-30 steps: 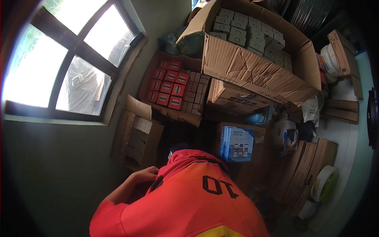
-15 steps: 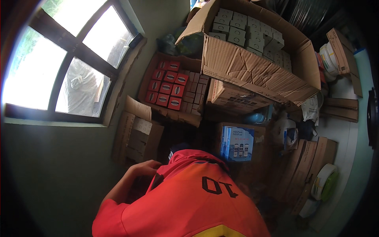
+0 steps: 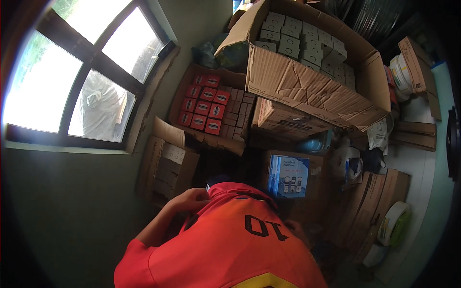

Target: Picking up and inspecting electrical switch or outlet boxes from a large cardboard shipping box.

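My left hand is at the left edge of the hem of my red shirt, its fingers bent and closed against the cloth. The shirt has dark print and a yellow band, and it fills the lower middle of the view. Only a small, dim part of my right hand shows past the shirt's right side; its fingers are hidden. Beyond the hem, a blue printed box rests on a brown carton. Left of the hem stands an open carton with white boxes inside.
A large open carton of small white boxes sits high at the back. Left of it, another carton holds red and brown boxes. Flattened cardboard and a white roll lie at right. A window is at left.
My left hand has shifted slightly up and to the right along the shirt's edge. A bit more of my right hand shows. The boxes stay where they were.
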A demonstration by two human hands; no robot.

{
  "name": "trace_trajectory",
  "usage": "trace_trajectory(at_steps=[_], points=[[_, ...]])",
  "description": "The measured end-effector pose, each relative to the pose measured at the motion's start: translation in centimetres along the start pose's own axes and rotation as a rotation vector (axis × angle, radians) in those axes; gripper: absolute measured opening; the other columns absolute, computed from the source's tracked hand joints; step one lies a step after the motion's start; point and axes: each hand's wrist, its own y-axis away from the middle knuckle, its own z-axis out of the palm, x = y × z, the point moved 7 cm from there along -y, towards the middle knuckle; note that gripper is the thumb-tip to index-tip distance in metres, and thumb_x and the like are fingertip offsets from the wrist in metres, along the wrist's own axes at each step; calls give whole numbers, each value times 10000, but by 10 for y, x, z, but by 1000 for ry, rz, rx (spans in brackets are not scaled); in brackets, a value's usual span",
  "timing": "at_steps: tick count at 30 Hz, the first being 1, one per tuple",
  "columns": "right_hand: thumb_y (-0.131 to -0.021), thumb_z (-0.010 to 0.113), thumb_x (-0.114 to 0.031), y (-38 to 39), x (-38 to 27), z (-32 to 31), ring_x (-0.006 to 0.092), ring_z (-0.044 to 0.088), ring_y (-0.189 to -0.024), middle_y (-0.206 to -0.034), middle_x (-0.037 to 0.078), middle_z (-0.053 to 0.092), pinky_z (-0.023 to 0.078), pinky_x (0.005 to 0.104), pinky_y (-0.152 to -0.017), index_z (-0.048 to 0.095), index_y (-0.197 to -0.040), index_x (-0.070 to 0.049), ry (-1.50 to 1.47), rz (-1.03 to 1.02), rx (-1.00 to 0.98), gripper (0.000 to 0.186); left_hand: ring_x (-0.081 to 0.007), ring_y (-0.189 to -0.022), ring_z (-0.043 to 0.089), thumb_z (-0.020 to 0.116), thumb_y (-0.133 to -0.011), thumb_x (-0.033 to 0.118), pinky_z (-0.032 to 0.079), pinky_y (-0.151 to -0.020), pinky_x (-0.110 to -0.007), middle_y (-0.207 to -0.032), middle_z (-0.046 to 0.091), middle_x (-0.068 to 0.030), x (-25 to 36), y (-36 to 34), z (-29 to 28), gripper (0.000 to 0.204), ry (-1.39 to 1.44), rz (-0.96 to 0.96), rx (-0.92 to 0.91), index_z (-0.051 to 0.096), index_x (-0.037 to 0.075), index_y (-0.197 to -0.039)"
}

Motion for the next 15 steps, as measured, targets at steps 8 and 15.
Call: trace_trajectory(at_steps=[8, 15], points=[[-823, 699, -95, 15, -27, 14, 88, 626, -852, -965, 8, 694, 494, 259, -780, 711, -1033, -24, -123, -279, -140, 222, -123, -766, 592, 576, -1040, 292, 502, -706, -313, -833, 630, -31, 6, 2, 2, 295, -56, 29, 51, 647, 6, -1059], [-784, 683, -78, 70, -71, 0, 95, 607, -885, -966, 5, 665, 476, 264, -780, 670, -934, -3, -146, -560, -98, 169, -35, -767, 484, 513, -1073, 307, 428, -701, -249, -824, 548, 65, 56, 37, -11, 319, 712, 204, -236, 589, 33, -930]])
